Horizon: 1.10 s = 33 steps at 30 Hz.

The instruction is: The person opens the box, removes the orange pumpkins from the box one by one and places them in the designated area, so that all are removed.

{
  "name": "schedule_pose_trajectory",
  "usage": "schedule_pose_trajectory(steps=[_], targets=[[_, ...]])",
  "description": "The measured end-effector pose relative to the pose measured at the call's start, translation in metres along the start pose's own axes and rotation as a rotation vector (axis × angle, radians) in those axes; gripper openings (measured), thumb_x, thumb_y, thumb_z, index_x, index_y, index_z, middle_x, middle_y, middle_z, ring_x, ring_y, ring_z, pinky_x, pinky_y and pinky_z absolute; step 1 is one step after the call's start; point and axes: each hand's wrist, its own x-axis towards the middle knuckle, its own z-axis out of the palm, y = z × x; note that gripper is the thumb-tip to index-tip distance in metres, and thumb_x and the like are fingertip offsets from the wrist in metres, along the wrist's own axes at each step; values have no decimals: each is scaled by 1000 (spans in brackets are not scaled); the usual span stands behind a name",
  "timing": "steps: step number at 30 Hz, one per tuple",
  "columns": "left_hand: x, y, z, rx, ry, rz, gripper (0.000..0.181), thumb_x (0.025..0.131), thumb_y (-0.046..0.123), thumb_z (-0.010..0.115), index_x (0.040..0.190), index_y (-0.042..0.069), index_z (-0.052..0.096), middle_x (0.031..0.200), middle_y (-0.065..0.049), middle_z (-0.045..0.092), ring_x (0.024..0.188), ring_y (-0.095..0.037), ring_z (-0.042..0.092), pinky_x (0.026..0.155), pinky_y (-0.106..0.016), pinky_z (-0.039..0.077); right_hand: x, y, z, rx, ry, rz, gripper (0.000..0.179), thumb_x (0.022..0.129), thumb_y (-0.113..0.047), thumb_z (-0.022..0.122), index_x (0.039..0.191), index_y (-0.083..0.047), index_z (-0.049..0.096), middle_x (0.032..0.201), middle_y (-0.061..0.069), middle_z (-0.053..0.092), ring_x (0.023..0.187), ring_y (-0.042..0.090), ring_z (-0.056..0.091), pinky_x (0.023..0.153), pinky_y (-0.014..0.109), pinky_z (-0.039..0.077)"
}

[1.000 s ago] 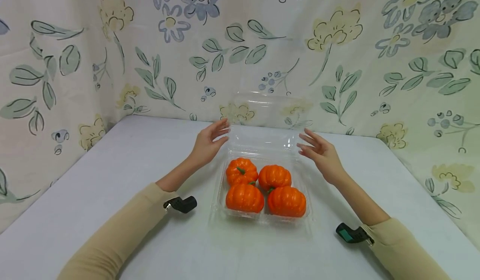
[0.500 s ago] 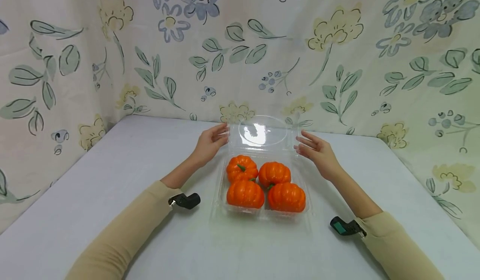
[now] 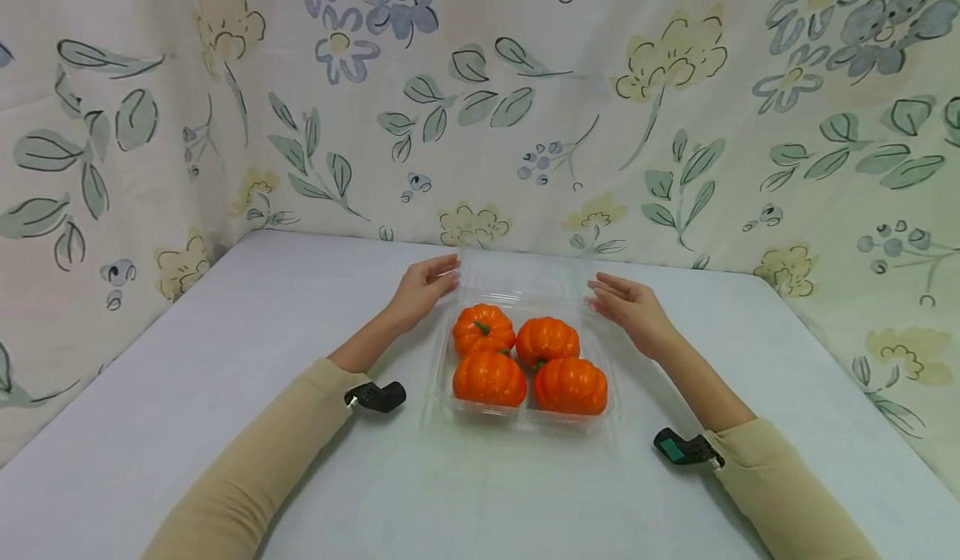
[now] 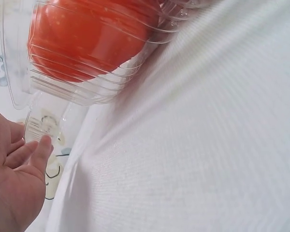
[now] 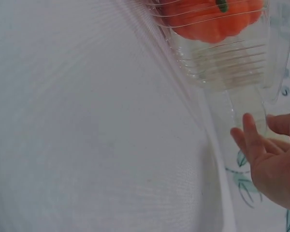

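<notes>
A clear plastic clamshell container (image 3: 427, 410) sits in the middle of the table with its lid (image 3: 525, 275) folded back toward the rear. Inside its base lie several small orange pumpkins (image 3: 489, 379) with green stems. At the lid's left edge is my left hand (image 3: 420, 292), fingertips right at the plastic and fingers loosely bent. My right hand (image 3: 630, 314) is on the other side, its fingers fairly straight and close beside the lid's right edge. In the left wrist view, the fingertips (image 4: 46, 142) overlap the lid's rim. The right wrist view has the fingers (image 5: 251, 130) spread beside the lid.
A white cloth covers the table (image 3: 315, 293). Behind it and to both sides hangs a floral curtain (image 3: 525, 152). Small dark wrist cameras (image 3: 378, 397) stick out from the beige sleeves (image 3: 255, 468).
The lid has tipped back and down, away from the pumpkins. My right hand has come down and slightly inward with it, while the left has shifted a little. The container appears slightly farther back.
</notes>
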Motion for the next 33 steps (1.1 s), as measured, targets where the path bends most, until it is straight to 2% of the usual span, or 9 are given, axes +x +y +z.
schedule_pose_trajectory(steps=[8,24,30,33], targets=[[1,-3,0,-11,-21,-21,49,112,6,49,156,-12,38,159,-29,45,141,-43,53,112,-40,49,1,1,1,-20,-6,48,59,114,-18,48,162,10,27,163,31,35,110,-8,62,100,16,52],[-2,-2,1,5,-28,-71,49,113,11,48,157,-10,39,158,-28,47,140,-41,55,114,-43,47,0,1,2,-23,-25,68,59,114,-17,45,161,13,24,165,32,31,101,-8,65,95,12,54],[-5,0,0,19,-34,-64,51,113,12,49,157,-10,38,158,-28,47,140,-42,55,113,-44,48,-4,-3,-1,-93,-18,52,60,114,-21,48,161,11,27,163,32,36,103,-7,65,99,17,53],[-8,1,-1,17,-38,-58,51,112,11,50,157,-11,38,159,-29,45,141,-42,54,113,-44,48,-7,-5,-3,-146,-11,42,61,114,-22,49,161,11,29,163,32,36,112,1,69,101,20,53]])
